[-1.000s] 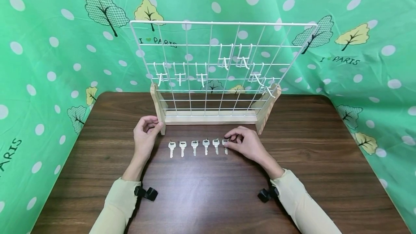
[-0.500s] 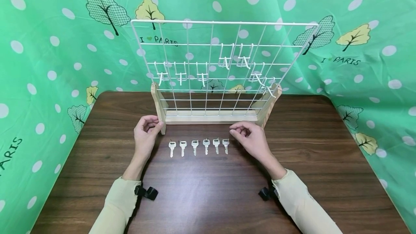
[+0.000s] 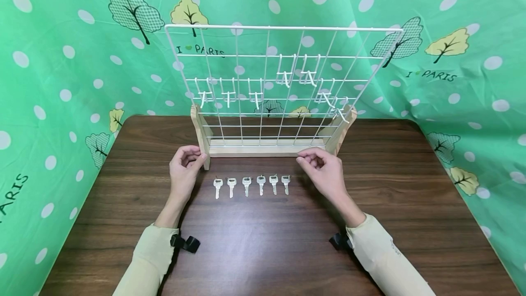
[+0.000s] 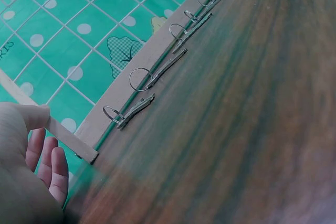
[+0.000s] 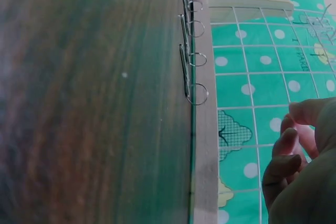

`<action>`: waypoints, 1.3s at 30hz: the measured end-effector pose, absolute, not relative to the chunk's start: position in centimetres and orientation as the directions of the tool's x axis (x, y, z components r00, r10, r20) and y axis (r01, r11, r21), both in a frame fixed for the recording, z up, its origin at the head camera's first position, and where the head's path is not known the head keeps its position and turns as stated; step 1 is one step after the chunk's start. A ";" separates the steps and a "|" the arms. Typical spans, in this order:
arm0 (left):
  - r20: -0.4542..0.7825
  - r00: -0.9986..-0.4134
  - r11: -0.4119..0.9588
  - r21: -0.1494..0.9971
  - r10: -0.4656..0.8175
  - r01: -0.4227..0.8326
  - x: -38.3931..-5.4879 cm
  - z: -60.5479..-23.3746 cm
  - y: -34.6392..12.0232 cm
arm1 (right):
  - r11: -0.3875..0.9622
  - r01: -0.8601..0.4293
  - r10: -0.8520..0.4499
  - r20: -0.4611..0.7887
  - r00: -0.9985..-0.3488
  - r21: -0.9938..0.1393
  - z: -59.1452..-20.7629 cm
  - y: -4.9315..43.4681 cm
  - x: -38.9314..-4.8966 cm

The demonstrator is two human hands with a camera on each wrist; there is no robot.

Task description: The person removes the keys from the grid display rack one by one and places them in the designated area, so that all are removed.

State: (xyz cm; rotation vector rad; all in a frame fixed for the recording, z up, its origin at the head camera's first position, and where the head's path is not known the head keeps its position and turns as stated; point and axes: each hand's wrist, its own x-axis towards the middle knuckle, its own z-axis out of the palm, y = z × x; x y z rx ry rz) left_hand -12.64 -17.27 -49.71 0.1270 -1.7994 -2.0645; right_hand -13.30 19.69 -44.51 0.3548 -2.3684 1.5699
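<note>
Several silver keys (image 3: 246, 186), each with a small ring, lie in a row on the wooden table before a white wire grid rack (image 3: 260, 113). My left hand (image 3: 185, 168) pinches the rack's left wooden leg (image 3: 204, 150); in the left wrist view the thumb overlaps this leg, the other fingers curling beside it. To the right of the keys, my right hand (image 3: 322, 170) is raised near the rack's right leg (image 3: 341, 127). Its fingers (image 5: 283, 166) are loosely bent, with nothing visible between them and the thumb. Rings (image 5: 198, 94) stand up from the keys in the right wrist view.
Several white hooks (image 3: 256, 95) hang on the grid with nothing on them, two of them higher than the others. A wooden base bar (image 3: 263, 150) joins the legs. Behind the table (image 3: 255, 250) hangs a green dotted cloth (image 3: 82, 35) with printed trees.
My right hand has let go of the rightmost key, then drawn back up and to the right. That key stays in the row. The left hand keeps its place on the rack's leg.
</note>
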 end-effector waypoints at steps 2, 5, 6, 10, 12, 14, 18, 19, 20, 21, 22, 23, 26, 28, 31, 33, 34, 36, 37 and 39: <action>0.188 -0.917 -0.092 0.968 -0.352 0.234 -12.7 -49.7 -17.3 | 0.355 -0.352 -0.019 0.370 -0.929 -0.866 -44.3 19.7 -13.3; 0.189 -0.916 -0.088 0.968 -0.353 0.234 -12.7 -49.7 -17.3 | 0.319 -0.356 0.024 0.383 -0.923 -0.878 -44.0 19.8 -13.2; 0.190 -0.916 -0.087 0.968 -0.353 0.234 -12.7 -49.7 -17.3 | 0.306 -0.356 0.035 0.385 -0.922 -0.883 -43.8 19.9 -13.3; 0.191 -0.916 -0.089 0.968 -0.353 0.236 -12.7 -49.7 -17.3 | 0.292 -0.360 0.073 0.396 -0.915 -0.886 -43.4 20.2 -13.5; 0.190 -0.917 -0.094 0.967 -0.351 0.236 -12.7 -49.7 -17.2 | 0.288 -0.360 0.094 0.400 -0.912 -0.887 -43.2 20.4 -13.6; 0.190 -0.917 -0.095 0.967 -0.350 0.237 -12.7 -49.7 -17.2 | 0.287 -0.360 0.119 0.406 -0.906 -0.888 -42.9 20.6 -13.6; 0.190 -0.918 -0.095 0.967 -0.349 0.236 -12.7 -49.6 -17.2 | 0.273 -0.370 0.161 0.422 -0.892 -0.888 -42.3 21.0 -13.8; 0.189 -0.918 -0.094 0.967 -0.349 0.235 -12.7 -49.6 -17.2 | 0.268 -0.373 0.171 0.425 -0.889 -0.888 -42.1 21.1 -13.8; 0.188 -0.918 -0.093 0.968 -0.349 0.234 -12.7 -49.6 -17.2 | 0.267 -0.378 0.177 0.431 -0.885 -0.887 -42.0 21.1 -13.8; 0.187 -0.918 -0.093 0.968 -0.350 0.232 -12.7 -49.6 -17.3 | 0.264 -0.381 0.185 0.435 -0.882 -0.886 -41.9 21.3 -13.9; 0.185 -0.918 -0.092 0.969 -0.350 0.230 -12.7 -49.6 -17.2 | 0.263 -0.385 0.193 0.439 -0.878 -0.885 -41.7 21.3 -13.9; 0.183 -0.919 -0.091 0.969 -0.349 0.228 -12.7 -49.6 -17.2 | 0.262 -0.387 0.201 0.442 -0.874 -0.884 -41.6 21.4 -13.9; 0.178 -0.919 -0.087 0.971 -0.351 0.221 -12.6 -49.6 -17.2 | 0.259 -0.395 0.223 0.453 -0.863 -0.881 -41.3 21.6 -14.0; 0.177 -0.919 -0.085 0.972 -0.352 0.219 -12.6 -49.7 -17.3 | 0.255 -0.399 0.239 0.457 -0.857 -0.881 -41.1 21.8 -14.1; 0.176 -0.918 -0.083 0.972 -0.355 0.218 -12.6 -49.7 -17.3 | 0.259 -0.406 0.258 0.468 -0.845 -0.876 -40.9 21.9 -14.2; 0.176 -0.918 -0.082 0.972 -0.356 0.218 -12.6 -49.7 -17.3 | 0.263 -0.413 0.271 0.477 -0.836 -0.872 -40.6 22.0 -14.4; 0.175 -0.918 -0.083 0.972 -0.356 0.218 -12.6 -49.7 -17.3 | 0.264 -0.417 0.276 0.483 -0.831 -0.869 -40.5 22.0 -14.4; 0.174 -0.918 -0.083 0.973 -0.356 0.217 -12.6 -49.7 -17.3 | 0.263 -0.431 0.291 0.497 -0.818 -0.863 -40.2 22.0 -14.5; 0.174 -0.918 -0.083 0.973 -0.355 0.216 -12.6 -49.8 -17.3 | 0.258 -0.441 0.299 0.505 -0.810 -0.860 -40.1 22.1 -14.6; 0.175 -0.918 -0.084 0.972 -0.355 0.218 -12.6 -49.8 -17.3 | 0.238 -0.467 0.319 0.522 -0.791 -0.852 -40.0 22.1 -14.7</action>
